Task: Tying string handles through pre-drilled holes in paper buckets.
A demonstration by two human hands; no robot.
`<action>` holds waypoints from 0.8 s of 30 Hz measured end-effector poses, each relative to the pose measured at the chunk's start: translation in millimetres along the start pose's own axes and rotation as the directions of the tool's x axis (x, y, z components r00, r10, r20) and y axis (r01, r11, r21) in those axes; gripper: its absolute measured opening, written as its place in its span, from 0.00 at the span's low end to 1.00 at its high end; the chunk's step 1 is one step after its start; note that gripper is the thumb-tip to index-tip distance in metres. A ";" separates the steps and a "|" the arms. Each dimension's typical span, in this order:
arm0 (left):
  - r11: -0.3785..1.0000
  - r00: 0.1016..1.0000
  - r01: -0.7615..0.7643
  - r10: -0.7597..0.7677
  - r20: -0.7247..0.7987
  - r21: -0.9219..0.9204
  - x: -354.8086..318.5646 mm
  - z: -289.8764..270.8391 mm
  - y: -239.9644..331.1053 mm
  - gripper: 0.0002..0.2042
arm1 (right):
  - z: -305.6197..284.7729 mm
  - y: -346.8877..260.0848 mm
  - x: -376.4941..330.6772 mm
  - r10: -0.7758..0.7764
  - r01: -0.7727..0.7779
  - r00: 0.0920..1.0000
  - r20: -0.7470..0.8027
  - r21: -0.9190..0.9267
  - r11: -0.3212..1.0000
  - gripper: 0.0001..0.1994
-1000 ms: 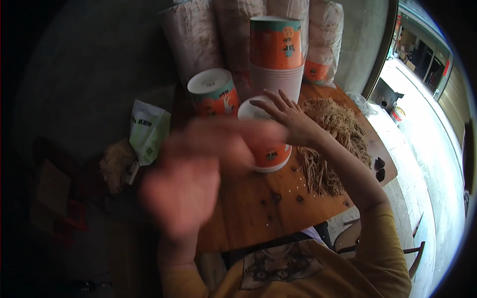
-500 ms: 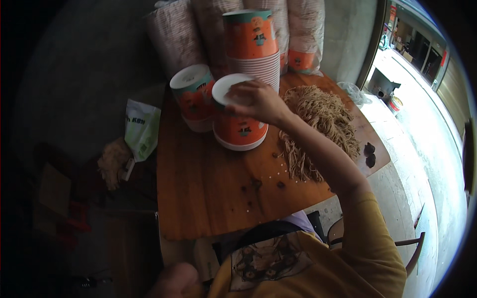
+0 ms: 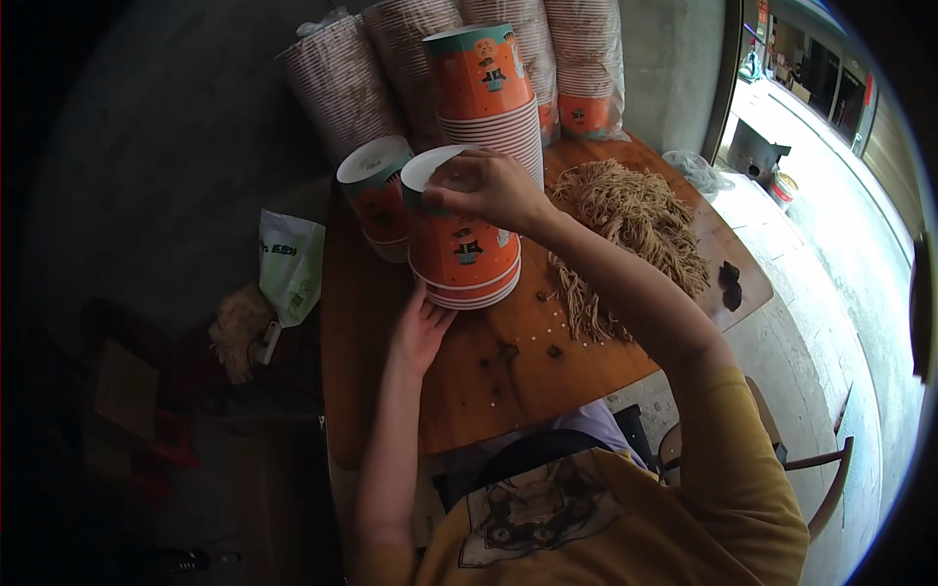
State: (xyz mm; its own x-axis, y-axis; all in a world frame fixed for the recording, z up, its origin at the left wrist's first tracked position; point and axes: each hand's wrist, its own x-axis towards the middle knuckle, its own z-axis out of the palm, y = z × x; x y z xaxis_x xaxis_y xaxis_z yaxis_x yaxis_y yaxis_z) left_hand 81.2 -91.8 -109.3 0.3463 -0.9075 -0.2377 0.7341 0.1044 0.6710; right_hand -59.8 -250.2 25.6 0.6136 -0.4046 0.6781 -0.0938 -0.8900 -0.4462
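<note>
A short stack of upturned orange paper cups [image 3: 461, 249] stands on the brown wooden table [image 3: 489, 391]. My right hand [image 3: 486, 188] grips the white bottom edge of the top cup. My left hand [image 3: 422, 330] lies on the table with its fingers against the base of that stack. A second small stack of orange cups [image 3: 376, 195] stands just to the left. A taller stack [image 3: 486, 98] rises behind. To the right lies a heap of dry brown noodles [image 3: 630, 230].
Plastic-wrapped sleeves of cups [image 3: 366, 73] lean against the grey wall at the back. A green-and-white bag [image 3: 290, 266] hangs off the table's left edge. Crumbs and a dark scrap [image 3: 730, 283] lie on the table. A chair [image 3: 811, 469] stands at right.
My left hand swung down out of view, then came back up to the base of the cup stack. My right hand stayed on the top cup.
</note>
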 end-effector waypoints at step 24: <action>0.779 0.857 -0.512 0.490 0.159 0.362 -152.9 66.7 21.0 0.22 | -47.4 -40.7 -196.8 -0.113 0.138 0.985 -0.131 0.194 0.971 0.19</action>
State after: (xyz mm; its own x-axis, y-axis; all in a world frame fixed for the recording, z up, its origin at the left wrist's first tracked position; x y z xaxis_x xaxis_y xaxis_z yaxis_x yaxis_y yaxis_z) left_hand 4.7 22.1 -12.0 0.5639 -0.7913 0.2364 0.1825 0.3986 0.8988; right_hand -213.9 -144.4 -62.1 0.5123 -0.3252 0.7949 0.1457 -0.8792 -0.4536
